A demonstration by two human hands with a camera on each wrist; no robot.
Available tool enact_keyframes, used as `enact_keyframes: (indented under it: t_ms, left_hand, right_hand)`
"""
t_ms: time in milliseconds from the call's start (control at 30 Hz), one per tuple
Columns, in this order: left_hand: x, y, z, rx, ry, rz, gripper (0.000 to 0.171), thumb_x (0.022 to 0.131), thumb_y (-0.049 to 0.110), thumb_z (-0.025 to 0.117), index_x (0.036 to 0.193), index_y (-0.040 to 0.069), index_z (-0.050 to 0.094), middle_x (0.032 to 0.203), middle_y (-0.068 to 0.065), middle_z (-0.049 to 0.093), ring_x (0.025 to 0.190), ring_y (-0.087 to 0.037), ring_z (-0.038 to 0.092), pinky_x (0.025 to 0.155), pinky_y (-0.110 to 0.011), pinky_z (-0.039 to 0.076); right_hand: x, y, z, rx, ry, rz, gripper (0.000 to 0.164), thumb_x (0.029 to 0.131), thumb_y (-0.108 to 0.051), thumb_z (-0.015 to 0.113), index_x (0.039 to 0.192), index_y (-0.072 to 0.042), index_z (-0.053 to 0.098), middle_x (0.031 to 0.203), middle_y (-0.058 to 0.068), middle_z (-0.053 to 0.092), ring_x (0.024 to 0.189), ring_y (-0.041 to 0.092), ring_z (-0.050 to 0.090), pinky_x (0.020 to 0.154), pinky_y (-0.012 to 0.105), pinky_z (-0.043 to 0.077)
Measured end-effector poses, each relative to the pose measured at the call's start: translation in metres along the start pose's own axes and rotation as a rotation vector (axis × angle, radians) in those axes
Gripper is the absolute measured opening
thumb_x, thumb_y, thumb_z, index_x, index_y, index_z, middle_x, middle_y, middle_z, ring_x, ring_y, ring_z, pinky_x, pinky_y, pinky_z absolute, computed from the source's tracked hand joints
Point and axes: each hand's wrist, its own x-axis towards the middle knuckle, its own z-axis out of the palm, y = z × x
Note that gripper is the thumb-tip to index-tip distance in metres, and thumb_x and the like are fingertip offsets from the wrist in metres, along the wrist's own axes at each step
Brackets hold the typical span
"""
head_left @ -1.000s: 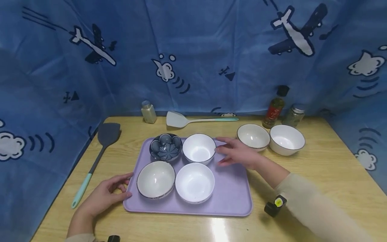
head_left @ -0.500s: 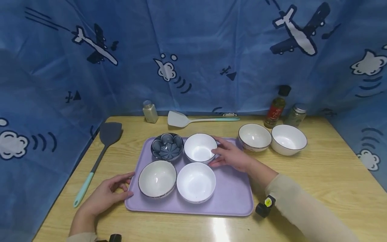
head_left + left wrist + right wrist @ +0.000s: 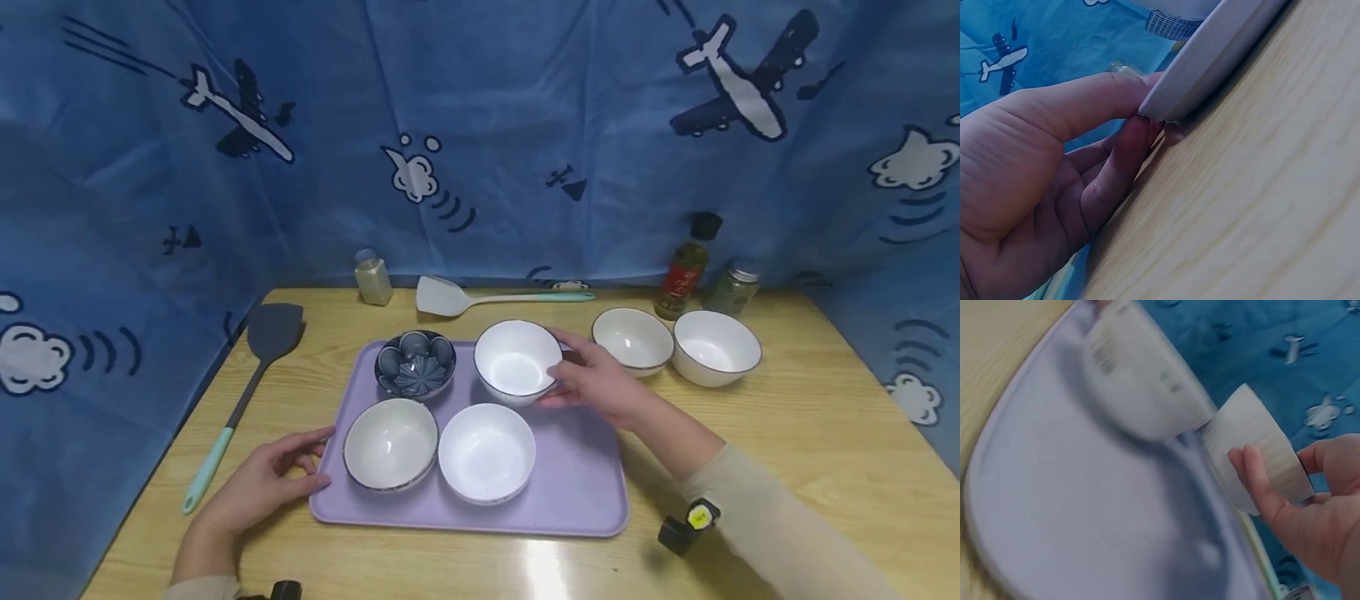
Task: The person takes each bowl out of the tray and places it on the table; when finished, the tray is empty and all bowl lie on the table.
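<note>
In the head view my right hand grips a white bowl with a dark rim by its right side, the thumb at the rim and other fingers along the outside. The right wrist view shows this bowl raised off the lilac tray. My left hand holds the tray's left edge; in the left wrist view its thumb and fingers meet at the tray rim. Also on the tray are a dark blue patterned bowl, a cream bowl and a plain white bowl.
Two more bowls, a patterned bowl and a white bowl, stand right of the tray. Behind are a sauce bottle, a lidded jar, a shaker and a white spatula. A dark spatula lies left.
My right hand has reached in, taken hold of the dark-rimmed white bowl, lifted it and shifted it right. The left hand stays at the tray's edge.
</note>
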Motion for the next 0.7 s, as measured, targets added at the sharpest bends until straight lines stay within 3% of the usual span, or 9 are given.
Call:
enact_keyframes:
  t_ms: [167, 367, 500, 700]
  left_hand:
    - [0.001, -0.002, 0.002, -0.018, -0.005, -0.001, 0.064, 0.084, 0.023, 0.08, 0.142, 0.012, 0.055, 0.118, -0.013, 0.063, 0.092, -0.01, 0.062, 0.082, -0.02, 0.048]
    - [0.001, -0.003, 0.002, -0.016, -0.004, -0.022, 0.065, 0.084, 0.025, 0.081, 0.142, 0.012, 0.055, 0.119, -0.012, 0.063, 0.093, -0.012, 0.062, 0.083, -0.02, 0.048]
    - [0.002, -0.004, 0.001, -0.012, -0.001, -0.014, 0.064, 0.084, 0.025, 0.081, 0.142, 0.013, 0.055, 0.119, -0.012, 0.063, 0.092, -0.012, 0.062, 0.082, -0.02, 0.048]
    - [0.001, -0.004, 0.0, -0.015, 0.003, 0.005, 0.064, 0.084, 0.023, 0.081, 0.142, 0.01, 0.055, 0.118, -0.014, 0.063, 0.091, -0.011, 0.062, 0.081, -0.02, 0.048]
  right_hand:
    - [-0.018, -0.018, -0.01, 0.011, 0.028, -0.041, 0.07, 0.096, 0.002, 0.045, 0.16, -0.012, 0.02, 0.145, 0.032, 0.035, 0.085, 0.027, 0.074, 0.081, 0.043, 0.059]
    - [-0.042, -0.035, -0.026, -0.06, 0.029, -0.058, 0.068, 0.096, 0.001, 0.045, 0.158, -0.008, 0.02, 0.144, 0.033, 0.036, 0.087, 0.026, 0.074, 0.08, 0.044, 0.059]
    - [-0.058, -0.042, -0.042, -0.141, -0.02, -0.057, 0.065, 0.096, 0.003, 0.044, 0.156, -0.007, 0.021, 0.141, 0.032, 0.039, 0.089, 0.029, 0.073, 0.08, 0.046, 0.059]
    - [-0.076, -0.046, -0.067, -0.201, -0.121, -0.063, 0.061, 0.098, 0.005, 0.047, 0.154, -0.01, 0.027, 0.134, 0.016, 0.046, 0.095, 0.033, 0.07, 0.08, 0.053, 0.057]
